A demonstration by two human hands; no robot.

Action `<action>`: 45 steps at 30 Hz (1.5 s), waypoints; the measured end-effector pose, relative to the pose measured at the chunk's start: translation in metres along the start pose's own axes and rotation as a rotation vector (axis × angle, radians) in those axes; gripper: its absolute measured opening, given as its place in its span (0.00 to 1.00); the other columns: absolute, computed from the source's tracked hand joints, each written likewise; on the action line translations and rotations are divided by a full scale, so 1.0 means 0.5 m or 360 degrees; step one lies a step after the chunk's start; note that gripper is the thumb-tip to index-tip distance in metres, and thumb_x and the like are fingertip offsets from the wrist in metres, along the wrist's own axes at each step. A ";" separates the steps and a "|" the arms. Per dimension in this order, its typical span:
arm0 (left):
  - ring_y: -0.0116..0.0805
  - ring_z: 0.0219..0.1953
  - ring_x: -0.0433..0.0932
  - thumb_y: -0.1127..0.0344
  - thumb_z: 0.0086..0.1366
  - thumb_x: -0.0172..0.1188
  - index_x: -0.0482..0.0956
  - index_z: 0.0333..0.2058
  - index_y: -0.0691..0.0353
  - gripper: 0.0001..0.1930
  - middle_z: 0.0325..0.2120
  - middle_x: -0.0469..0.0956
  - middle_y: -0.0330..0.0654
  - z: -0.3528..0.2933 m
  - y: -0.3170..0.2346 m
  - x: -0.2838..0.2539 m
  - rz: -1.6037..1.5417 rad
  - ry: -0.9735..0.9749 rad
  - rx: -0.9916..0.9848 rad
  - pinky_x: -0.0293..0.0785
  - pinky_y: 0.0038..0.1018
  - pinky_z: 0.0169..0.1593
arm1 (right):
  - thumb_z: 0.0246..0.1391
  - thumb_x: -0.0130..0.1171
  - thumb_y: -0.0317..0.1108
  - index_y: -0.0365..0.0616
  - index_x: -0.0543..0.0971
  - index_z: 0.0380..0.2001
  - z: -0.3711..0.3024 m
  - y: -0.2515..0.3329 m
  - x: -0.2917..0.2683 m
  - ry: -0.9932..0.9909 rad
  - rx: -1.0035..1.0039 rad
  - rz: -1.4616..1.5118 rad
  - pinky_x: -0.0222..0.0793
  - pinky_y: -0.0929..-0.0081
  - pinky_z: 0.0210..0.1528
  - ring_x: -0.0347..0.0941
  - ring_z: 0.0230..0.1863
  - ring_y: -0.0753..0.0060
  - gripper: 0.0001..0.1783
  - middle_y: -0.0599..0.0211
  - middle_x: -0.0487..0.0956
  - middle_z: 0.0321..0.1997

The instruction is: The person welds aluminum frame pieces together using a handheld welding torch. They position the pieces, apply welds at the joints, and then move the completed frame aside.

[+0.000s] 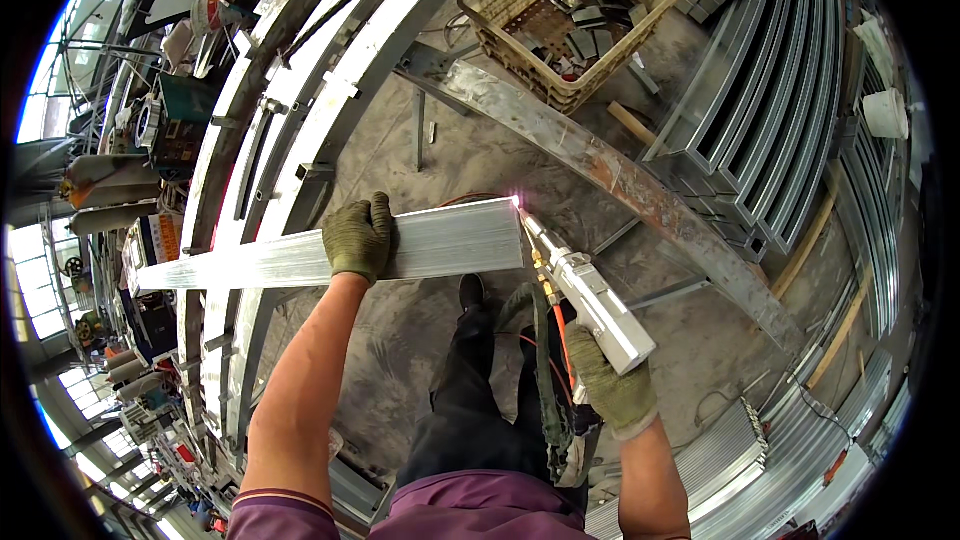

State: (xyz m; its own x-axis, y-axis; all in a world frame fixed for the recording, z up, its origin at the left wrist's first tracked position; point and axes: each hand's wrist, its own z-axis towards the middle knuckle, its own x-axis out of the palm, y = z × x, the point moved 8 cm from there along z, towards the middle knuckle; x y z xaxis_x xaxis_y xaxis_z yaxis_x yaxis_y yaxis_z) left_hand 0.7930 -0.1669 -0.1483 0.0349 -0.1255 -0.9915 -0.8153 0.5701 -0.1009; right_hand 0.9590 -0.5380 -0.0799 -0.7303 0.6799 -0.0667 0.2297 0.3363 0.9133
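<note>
My left hand (pixel 360 236), in an olive-green work glove, is closed over a long silver rectangular metal tube (pixel 455 240). The tube lies level across my front, its left part over the pale metal rails. In my right hand (pixel 612 385), gloved the same way, is a silver handheld laser welding gun (pixel 598 308) with an orange hose. The gun slants up to the left. A bright pinkish-white spot glows where its nozzle tip meets the far corner of the tube's right end. The right fingers are partly hidden behind the gun.
A rusty steel beam (pixel 600 155) runs diagonally beyond the gun. Behind it stands a cream plastic crate (pixel 570 90) of metal offcuts. Stacked metal frames (pixel 775 110) fill the right side. Long pale rails (pixel 340 105) curve along the left, with cluttered equipment beyond. A white bucket (pixel 885 114) sits far right.
</note>
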 end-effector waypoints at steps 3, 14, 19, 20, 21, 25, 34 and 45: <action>0.62 0.37 0.80 0.44 0.76 0.50 0.84 0.26 0.60 0.29 0.29 0.83 0.56 0.001 0.003 0.003 -0.0024 0.0031 -0.0019 0.70 0.54 0.46 | 0.66 0.68 0.34 0.37 0.82 0.47 0.006 0.001 0.004 -0.0013 -0.0004 -0.0025 0.71 0.76 0.33 0.72 0.32 0.82 0.13 0.75 0.80 0.34; 0.62 0.38 0.80 0.43 0.77 0.48 0.84 0.26 0.60 0.29 0.30 0.83 0.55 0.002 0.009 0.012 0.0023 0.0067 -0.0022 0.71 0.53 0.48 | 0.66 0.68 0.33 0.35 0.83 0.45 0.011 0.013 0.000 0.0009 -0.0085 -0.0028 0.73 0.73 0.32 0.75 0.30 0.80 0.12 0.71 0.82 0.32; 0.61 0.39 0.80 0.44 0.77 0.48 0.84 0.27 0.61 0.29 0.30 0.83 0.55 -0.001 0.005 0.006 0.0033 0.0051 -0.0008 0.71 0.52 0.48 | 0.66 0.68 0.32 0.36 0.83 0.44 0.012 0.010 0.004 0.0029 -0.0087 -0.0096 0.73 0.74 0.32 0.76 0.30 0.79 0.10 0.70 0.82 0.31; 0.61 0.39 0.80 0.44 0.77 0.48 0.84 0.27 0.61 0.29 0.30 0.83 0.55 0.000 0.006 0.007 0.0037 0.0049 -0.0003 0.71 0.52 0.49 | 0.66 0.68 0.32 0.36 0.83 0.44 0.011 0.008 0.005 0.0038 -0.0056 -0.0093 0.72 0.73 0.31 0.75 0.29 0.79 0.10 0.71 0.82 0.31; 0.61 0.39 0.80 0.44 0.77 0.48 0.84 0.27 0.61 0.29 0.30 0.83 0.55 0.000 0.004 0.005 0.0029 0.0057 -0.0012 0.71 0.52 0.49 | 0.66 0.68 0.32 0.37 0.83 0.43 0.012 0.010 0.006 0.0053 -0.0033 -0.0099 0.71 0.74 0.30 0.75 0.29 0.79 0.09 0.72 0.81 0.30; 0.61 0.39 0.81 0.44 0.77 0.47 0.85 0.28 0.61 0.29 0.30 0.83 0.55 -0.001 -0.001 0.000 0.0009 0.0092 -0.0042 0.71 0.52 0.50 | 0.62 0.71 0.33 0.39 0.85 0.45 0.014 0.006 0.004 0.0057 0.0061 -0.0144 0.78 0.71 0.34 0.84 0.34 0.72 0.12 0.65 0.86 0.34; 0.62 0.37 0.82 0.46 0.77 0.51 0.86 0.28 0.61 0.28 0.29 0.84 0.56 -0.001 -0.003 -0.005 0.0015 0.0012 -0.0007 0.73 0.53 0.45 | 0.61 0.72 0.33 0.39 0.86 0.46 0.011 0.001 -0.001 0.0049 0.0043 -0.0162 0.80 0.71 0.35 0.87 0.35 0.69 0.13 0.63 0.88 0.35; 0.61 0.36 0.82 0.45 0.77 0.51 0.85 0.28 0.62 0.28 0.27 0.83 0.56 -0.001 -0.002 -0.006 -0.0012 -0.0011 -0.0025 0.73 0.53 0.44 | 0.61 0.71 0.32 0.38 0.85 0.46 0.002 -0.009 0.000 0.0077 0.0094 -0.0133 0.80 0.70 0.35 0.87 0.35 0.68 0.12 0.61 0.88 0.35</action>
State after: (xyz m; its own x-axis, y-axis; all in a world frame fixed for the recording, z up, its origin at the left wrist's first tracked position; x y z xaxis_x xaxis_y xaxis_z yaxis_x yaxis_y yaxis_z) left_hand 0.7933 -0.1676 -0.1451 0.0449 -0.1241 -0.9912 -0.8240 0.5564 -0.1070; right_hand 0.9586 -0.5390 -0.0842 -0.7783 0.6161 -0.1211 0.2030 0.4294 0.8800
